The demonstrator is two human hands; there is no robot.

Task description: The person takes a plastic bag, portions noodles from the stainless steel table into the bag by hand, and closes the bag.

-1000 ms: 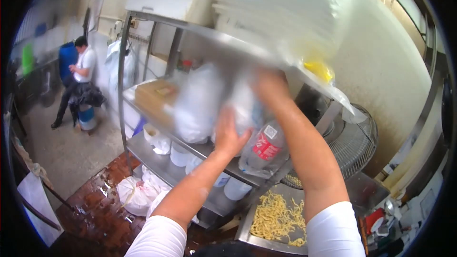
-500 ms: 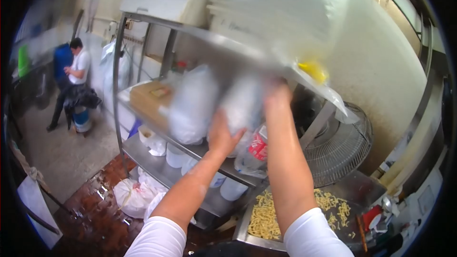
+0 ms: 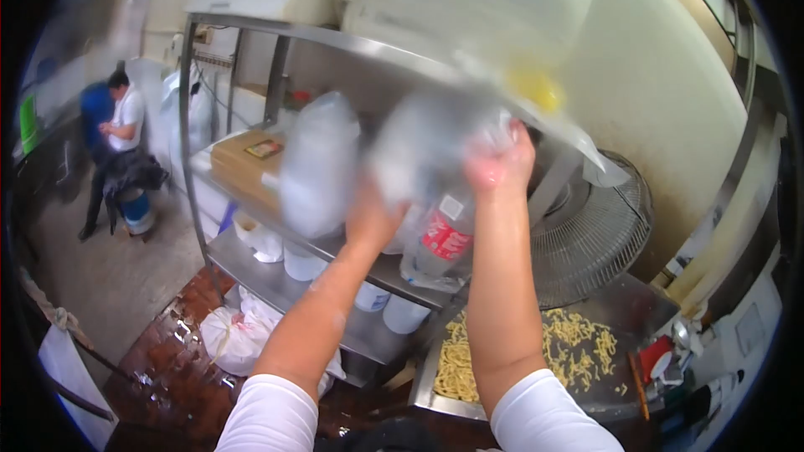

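My right hand (image 3: 501, 159) is closed in a fist on the gathered plastic of a whitish bag (image 3: 410, 155), above the middle shelf. The bag is smeared by motion, so its contents cannot be made out. My left hand (image 3: 373, 216) grips the bag low on its left side, its fingers partly hidden and blurred. A second filled plastic bag (image 3: 318, 163) stands on the shelf just left of that hand. Below my right hand, a clear plastic bottle with a red label (image 3: 444, 236) stands upright near the shelf's front edge.
A metal rack (image 3: 276, 238) holds a cardboard box (image 3: 243, 166) and white tubs (image 3: 303, 263). A large fan (image 3: 590, 238) stands at right, above a metal tray (image 3: 427, 393) with yellow noodle-like strips (image 3: 578, 347). White bags (image 3: 239, 339) lie below left. A person (image 3: 126, 121) sits far left.
My right hand has come closer and to the right, now showing its fist on the plastic. The bag has shifted slightly left in view, and more of the bottle shows. The view has turned slightly.
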